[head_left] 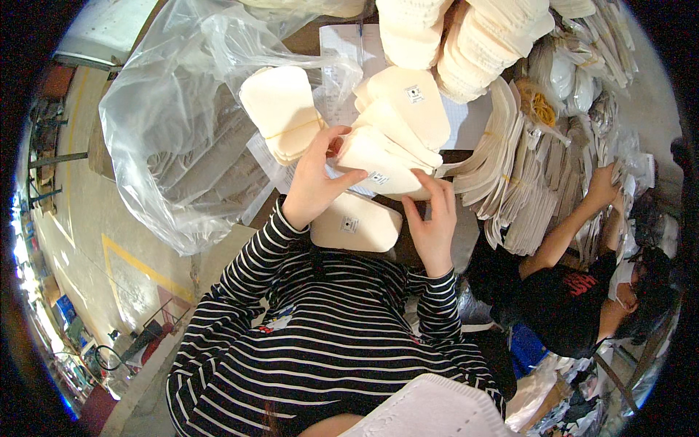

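Both hands are on a small bundle of cream, rounded flat pads, tilted up above the table; its front pad has a small printed label. My left hand grips the left end, thumb across the front and fingers behind. My right hand is closed at the right end, fingertips at the pad's edge. Close to my body, below the bundle, lies another labelled cream pad. Just beyond the bundle is a fanned pile of cream pads. Left of it sits a pad stack with a thin band around it.
Crumpled clear plastic bag covers the left side. Tall cream pad stacks stand at the back over papers. Banded bundles of flat pieces and yellow rubber bands lie right, where a co-worker reaches in.
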